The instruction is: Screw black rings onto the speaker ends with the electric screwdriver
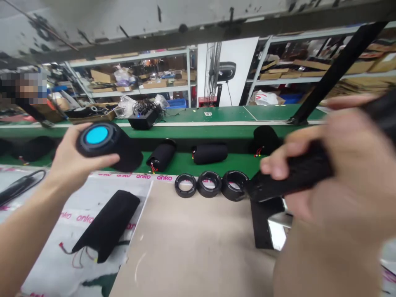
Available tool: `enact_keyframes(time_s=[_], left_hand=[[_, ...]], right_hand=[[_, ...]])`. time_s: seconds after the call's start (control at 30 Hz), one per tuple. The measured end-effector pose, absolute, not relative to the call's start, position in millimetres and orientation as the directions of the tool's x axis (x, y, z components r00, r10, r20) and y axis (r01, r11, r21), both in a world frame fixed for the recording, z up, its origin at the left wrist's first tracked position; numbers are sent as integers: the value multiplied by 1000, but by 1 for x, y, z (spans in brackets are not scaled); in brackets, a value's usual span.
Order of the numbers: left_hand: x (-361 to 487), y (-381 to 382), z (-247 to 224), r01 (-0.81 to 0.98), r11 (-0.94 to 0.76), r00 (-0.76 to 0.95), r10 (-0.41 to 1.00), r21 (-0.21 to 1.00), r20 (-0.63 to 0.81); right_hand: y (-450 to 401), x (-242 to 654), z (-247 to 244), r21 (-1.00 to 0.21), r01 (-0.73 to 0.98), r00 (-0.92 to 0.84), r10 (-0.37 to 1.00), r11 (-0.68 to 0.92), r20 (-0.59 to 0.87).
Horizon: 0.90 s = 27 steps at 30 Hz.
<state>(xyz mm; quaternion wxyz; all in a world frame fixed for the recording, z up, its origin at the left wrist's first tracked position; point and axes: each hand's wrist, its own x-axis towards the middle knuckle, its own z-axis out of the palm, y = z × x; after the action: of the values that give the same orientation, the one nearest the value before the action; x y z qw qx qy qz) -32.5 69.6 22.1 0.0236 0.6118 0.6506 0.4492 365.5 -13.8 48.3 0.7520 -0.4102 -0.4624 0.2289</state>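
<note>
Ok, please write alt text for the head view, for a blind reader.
The left hand holds a black cylindrical speaker with a round cyan end; the right hand grips a blurred black tube near three black rings on a tan board.

Left hand [72,159]: raised ahead, cupped palm upward, thumb stretched sideways.
Left forearm [23,218]: bare, angled in from lower left.
Right hand [337,165]: blurred, fingers curled.
Right forearm [321,255]: bare, large, rising from lower right.
</note>
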Motion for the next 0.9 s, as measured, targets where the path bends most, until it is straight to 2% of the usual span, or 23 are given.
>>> enact_keyframes(time_s=[0.07,0.13,0.17,0.2,0.27,0.43,0.6,0.77,0.9], left_hand=[[-14,15,15,746,-200,-171,864,635,473],[6,-32,-6,665,-277,-26,920,694,392],[16,-50,-20,619,-297,43,937,727,346],[26,-66,-35,578,-304,103,948,758,302],[43,-87,-65,502,-290,179,956,815,230],[70,-109,-112,324,-217,128,974,921,185],[77,-117,-117,195,-167,98,984,966,151],[78,-119,-110,156,-165,124,982,974,146],[78,-119,-108,168,-195,118,977,966,176]], right_hand=[[-6,353,38,-887,47,349,824,460,446],[7,337,23,-947,223,65,966,230,250],[13,328,13,-910,392,-64,991,135,119],[19,318,4,-867,487,-137,990,106,45],[27,298,-16,-763,637,-197,980,111,-22],[29,263,-51,-471,871,-213,971,138,-111],[24,256,-63,-348,929,-180,973,122,-141],[21,259,-62,-389,916,-153,981,96,-118],[8,272,-39,-562,817,-176,984,129,-30]])
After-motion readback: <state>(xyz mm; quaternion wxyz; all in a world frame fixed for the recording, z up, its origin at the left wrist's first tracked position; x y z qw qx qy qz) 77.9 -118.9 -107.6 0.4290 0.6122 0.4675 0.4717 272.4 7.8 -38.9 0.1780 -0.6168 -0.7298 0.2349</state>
